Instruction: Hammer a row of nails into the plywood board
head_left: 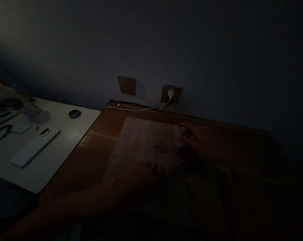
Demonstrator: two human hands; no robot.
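The light is very dim. A small cluster of silvery screws or nails (160, 148) lies on a pale flat board (131, 140) on the wooden table. My left hand (141, 174) rests low over the near part of the board, just in front of the cluster. Its fingers are curled, and whatever they may hold is hidden in shadow. To the right of the cluster, my right hand (198, 137) hovers at the board's right edge, thumb and forefinger apart with nothing visible between them. Beneath it sits a dark object (188, 153) whose kind I cannot make out.
Behind the wooden table (91, 144) is a wall with a blank-looking plate (126, 85) and a socket (164, 94) holding a white plug (171, 94). A white cable (138, 109) runs along the back. At left, a white table (63, 134) carries a phone (34, 149) and a round dark item (74, 113).
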